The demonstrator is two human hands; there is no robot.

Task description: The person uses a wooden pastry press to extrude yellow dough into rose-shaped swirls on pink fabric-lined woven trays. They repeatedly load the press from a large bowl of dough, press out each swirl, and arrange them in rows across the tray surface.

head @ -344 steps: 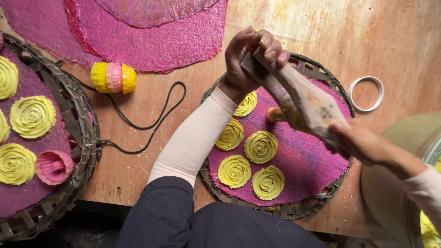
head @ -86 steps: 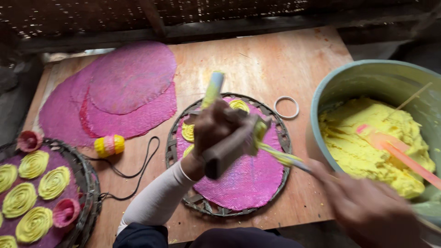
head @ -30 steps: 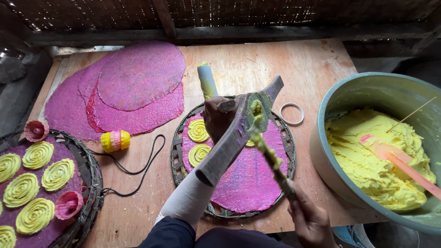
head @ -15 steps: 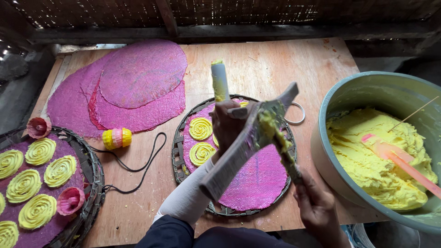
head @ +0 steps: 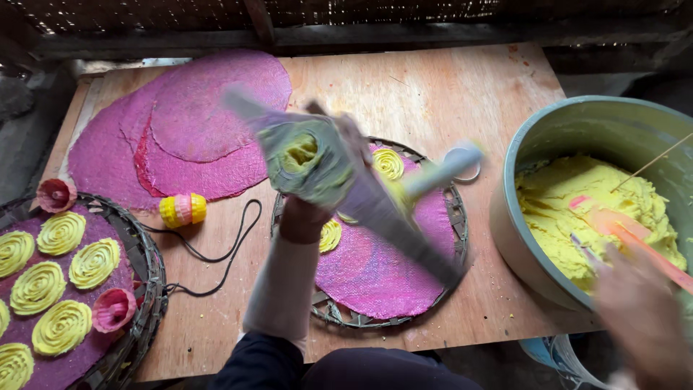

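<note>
The left hand (head: 317, 195) was wrapped around the mouth of a grey cloth piping bag (head: 325, 162) smeared with yellow paste, held above the round woven tray lined with a pink mat (head: 375, 274). The right hand (head: 639, 310), blurred, reached to the pink spatula (head: 628, 235) in the large green basin of yellow paste (head: 563, 209); its fingers could not be made out. Half a second before, it was beside the bag. Everything sat on a bare plywood table (head: 433, 79).

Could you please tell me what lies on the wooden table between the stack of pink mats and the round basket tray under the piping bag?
In the head view, a yellow-and-pink spool with a looping black cord lies between the pink mats and the basket tray, on bare wooden table.
</note>
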